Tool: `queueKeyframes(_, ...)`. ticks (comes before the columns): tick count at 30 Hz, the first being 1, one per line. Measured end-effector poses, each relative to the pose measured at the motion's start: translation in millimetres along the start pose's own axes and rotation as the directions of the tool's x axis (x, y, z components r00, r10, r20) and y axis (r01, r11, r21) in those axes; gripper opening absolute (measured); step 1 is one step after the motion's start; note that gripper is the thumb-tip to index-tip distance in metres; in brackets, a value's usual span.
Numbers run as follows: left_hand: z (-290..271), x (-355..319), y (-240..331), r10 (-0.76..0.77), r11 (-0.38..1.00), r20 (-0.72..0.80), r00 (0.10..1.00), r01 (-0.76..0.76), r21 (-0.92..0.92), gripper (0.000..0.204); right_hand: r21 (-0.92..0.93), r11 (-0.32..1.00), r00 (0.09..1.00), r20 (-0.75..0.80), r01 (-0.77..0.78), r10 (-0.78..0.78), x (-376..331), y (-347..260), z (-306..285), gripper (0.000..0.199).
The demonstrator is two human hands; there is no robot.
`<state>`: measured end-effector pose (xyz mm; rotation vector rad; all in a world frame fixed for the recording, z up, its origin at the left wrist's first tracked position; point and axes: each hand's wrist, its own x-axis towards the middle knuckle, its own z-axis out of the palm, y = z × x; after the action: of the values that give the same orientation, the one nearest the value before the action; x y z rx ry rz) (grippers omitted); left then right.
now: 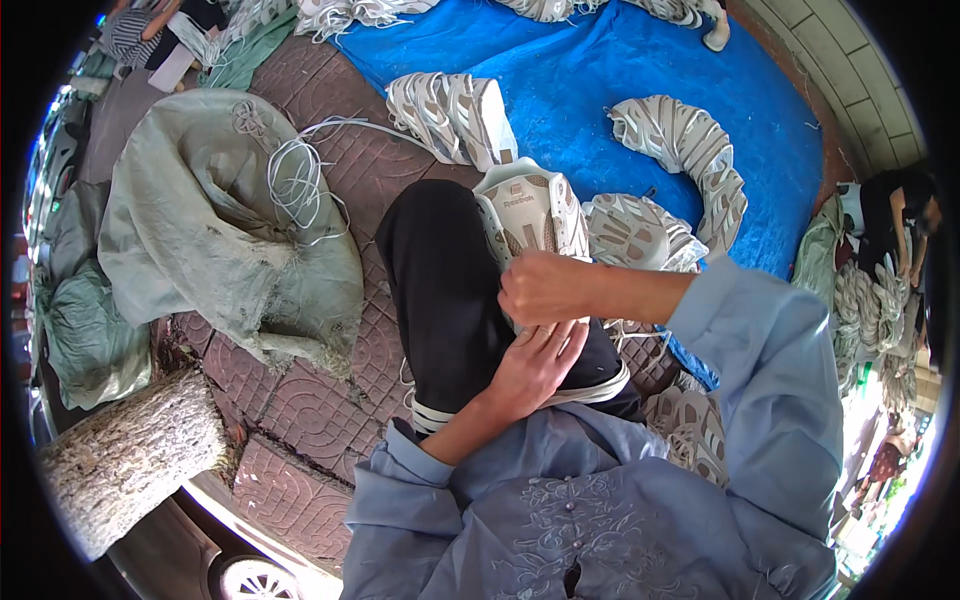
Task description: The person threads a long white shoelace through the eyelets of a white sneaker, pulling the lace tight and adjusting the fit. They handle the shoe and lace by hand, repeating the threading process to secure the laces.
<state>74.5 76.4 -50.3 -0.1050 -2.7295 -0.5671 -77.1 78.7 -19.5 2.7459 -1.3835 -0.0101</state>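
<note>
Shoe upper (528, 212), white with beige panels, is supported on the knee of the black trouser leg (440, 280), just ahead of both hands. The right hand (545, 287) is closed in a loose fist at the near edge of the upper; whether anything is pinched inside the fist cannot be told. The left hand (535, 362) is laid flat on the thigh below it, fingers together and extended, touching the underside of the right hand. Stacks of similar uppers (452, 115) are arranged on the blue tarpaulin (600, 70) beyond the knee, with a curved row (700, 160) to the right. A grey-green woven sack (200, 220) is positioned on the brick paving (300, 400) to the left, with a bundle of white laces (290, 180) resting on it. A tree stump (125, 455) is seen at lower left.
</note>
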Motion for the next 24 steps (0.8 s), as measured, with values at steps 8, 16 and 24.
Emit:
queueKeyframes(8, -1.0, -0.7, 1.4, 0.006, 1.0, 0.0, 1.0, -0.006, -0.004, 0.04, 0.189, 0.973, 0.987, -0.058, -0.135, 0.148, 26.5, -0.3, -15.0, 0.012)
queueKeyframes(16, -22.0, 11.6, -21.0, -0.105, 0.934, -0.175, 0.979, 0.036, -0.355, 0.036, 0.454, 0.723, 0.808, -0.012, -0.521, 0.59, -42.8, 16.6, -7.2, 0.005)
queueKeyframes(24, -20.4, 43.2, -51.4, -0.092, 0.952, -0.057, 0.994, 0.105, 0.288, 0.017, 0.418, 0.735, 0.772, -0.114, -0.533, 0.625, -46.3, -3.2, 16.2, 0.009)
